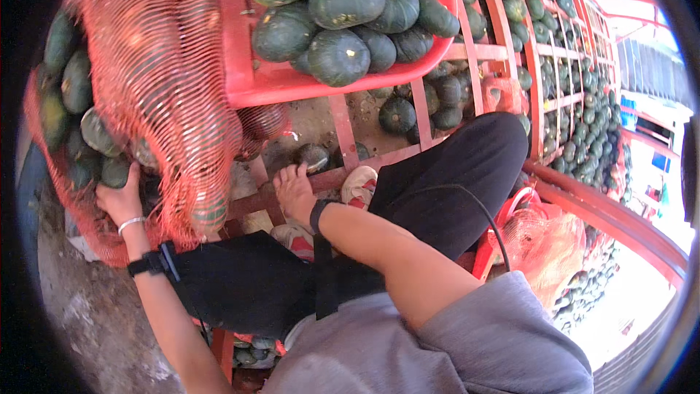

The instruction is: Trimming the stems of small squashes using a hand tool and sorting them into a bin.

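My left hand (121, 197) is at the mouth of a red mesh sack (63, 197), cupped around the near end of a dark green squash (115, 171). Its thumb lies along the squash's right side; the other fingers are partly hidden. More squashes (76, 82) lie in the sack's opening. Beside them, another full red mesh sack (158, 54) bulges with squashes. My right hand (295, 191) is empty with its fingers spread, low over the red metal frame. Just beyond its fingertips is a squash (313, 157) on the floor.
A red plastic tub (339, 90) heaped with squashes (339, 57) stands ahead. Red metal racks (533, 76) full of squashes run along the right. A red rail (601, 208) crosses there, near a mesh sack (541, 246). Bare floor (98, 328) shows at lower left.
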Demonstrator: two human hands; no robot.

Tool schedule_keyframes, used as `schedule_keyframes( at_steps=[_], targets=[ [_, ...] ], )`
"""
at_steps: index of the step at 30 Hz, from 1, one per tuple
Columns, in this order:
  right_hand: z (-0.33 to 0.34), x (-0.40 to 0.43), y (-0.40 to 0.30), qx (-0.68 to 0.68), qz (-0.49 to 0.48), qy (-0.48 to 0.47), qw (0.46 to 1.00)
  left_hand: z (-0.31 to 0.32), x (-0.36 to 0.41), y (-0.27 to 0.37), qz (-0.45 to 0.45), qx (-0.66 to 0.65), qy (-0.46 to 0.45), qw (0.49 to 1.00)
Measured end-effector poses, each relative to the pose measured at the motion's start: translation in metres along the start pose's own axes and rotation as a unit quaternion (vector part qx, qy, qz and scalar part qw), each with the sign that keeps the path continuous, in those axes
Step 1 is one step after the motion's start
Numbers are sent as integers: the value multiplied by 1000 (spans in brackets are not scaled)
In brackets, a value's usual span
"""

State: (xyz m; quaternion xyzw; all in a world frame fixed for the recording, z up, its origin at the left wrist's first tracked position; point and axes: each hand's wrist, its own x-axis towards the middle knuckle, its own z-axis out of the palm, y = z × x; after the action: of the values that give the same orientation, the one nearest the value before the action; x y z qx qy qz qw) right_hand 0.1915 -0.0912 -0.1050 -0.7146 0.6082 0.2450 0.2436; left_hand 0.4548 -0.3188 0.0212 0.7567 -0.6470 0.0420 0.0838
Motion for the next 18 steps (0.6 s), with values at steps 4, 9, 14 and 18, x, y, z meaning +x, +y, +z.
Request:
schedule_keyframes(
  at_steps=[4,9,14,18],
  targets=[
    [-20,4,15,270,-48,-105,956,-18,-3,1,-39,-9,-54,998],
    [1,84,79,269,157,51,949,-20,-1,-1,-28,21,-30,999],
    [41,149,111,261,43,-27,964,-11,-10,-12,4,-64,-42,997],
    [68,201,102,268,35,-27,963,-15,-20,-15,54,-330,-97,937]
  ],
)
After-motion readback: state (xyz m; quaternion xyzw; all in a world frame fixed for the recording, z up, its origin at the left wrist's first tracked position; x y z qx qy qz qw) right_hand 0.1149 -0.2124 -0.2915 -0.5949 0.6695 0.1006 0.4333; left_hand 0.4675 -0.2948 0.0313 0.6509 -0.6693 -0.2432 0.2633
